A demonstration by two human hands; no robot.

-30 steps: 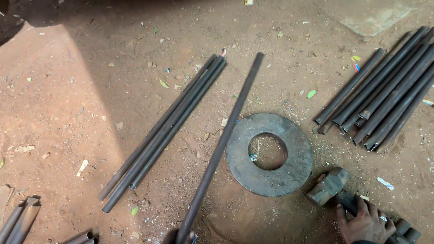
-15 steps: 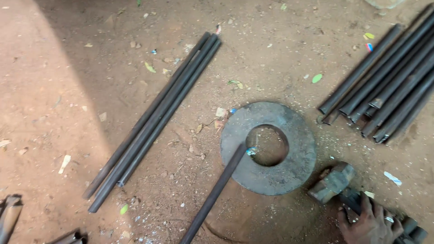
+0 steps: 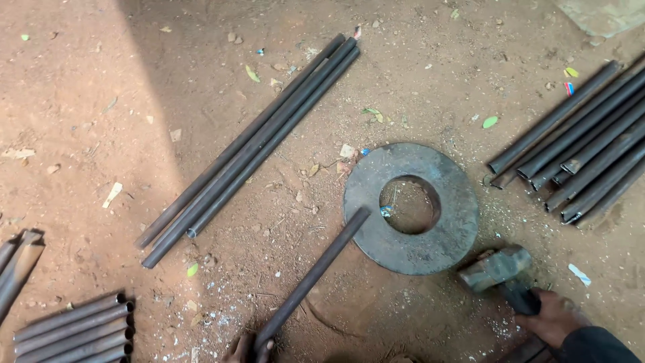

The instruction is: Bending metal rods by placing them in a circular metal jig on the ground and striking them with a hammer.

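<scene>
A thick steel ring (image 3: pixel 455 222) with a round hole lies flat on the red dirt. One dark metal pipe (image 3: pixel 316 272) slants up from the bottom edge, its far end resting on the ring's left rim. My left hand (image 3: pixel 247 349) grips that pipe at the frame's bottom, only fingertips showing. My right hand (image 3: pixel 552 317) holds the handle of a heavy hammer (image 3: pixel 498 267), whose head sits on the ground just below the ring's lower right edge.
A bundle of long pipes (image 3: pixel 252 144) lies diagonally left of the ring. Several more pipes (image 3: pixel 584 151) are stacked at the right. Short pipe ends (image 3: pixel 70 329) sit at the bottom left, with flattened pipe ends (image 3: pixel 17 265) above them. Leaves and scraps litter the dirt.
The single pipe has been drawn back toward me; its far end went from well beyond the ring to resting on the ring's left rim. The hammer stays beside the ring.
</scene>
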